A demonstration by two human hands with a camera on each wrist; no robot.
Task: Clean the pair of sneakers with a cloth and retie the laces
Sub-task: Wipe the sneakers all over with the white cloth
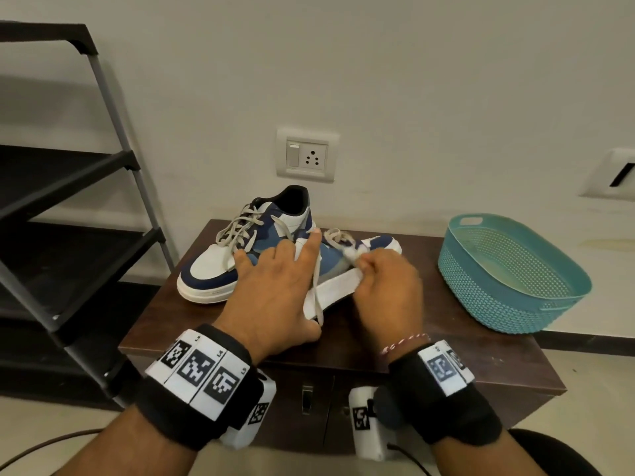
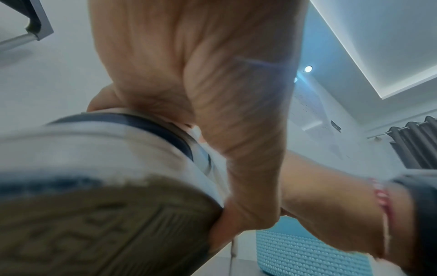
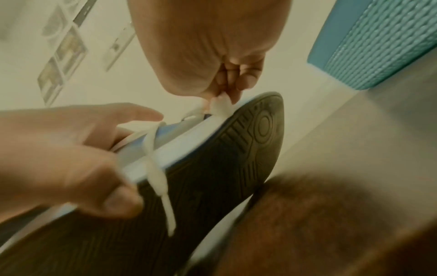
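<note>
Your left hand (image 1: pixel 271 297) clamps the tilted sneaker (image 3: pixel 212 149); your right hand (image 1: pixel 385 286) pinches the cloth (image 3: pixel 221 107), wiping its midsole; laces remain untied

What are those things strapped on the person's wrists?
Both wrists carry a black fabric band with white tiles printed with square black codes, and a white box camera hangs under each. A cable trails from the right one. The right wrist also has a red-and-white thread bracelet.

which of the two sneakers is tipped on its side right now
The nearer sneaker, gripped by the left hand, is tipped so its white sole edge faces up. The far sneaker stands flat on the cabinet.
</note>
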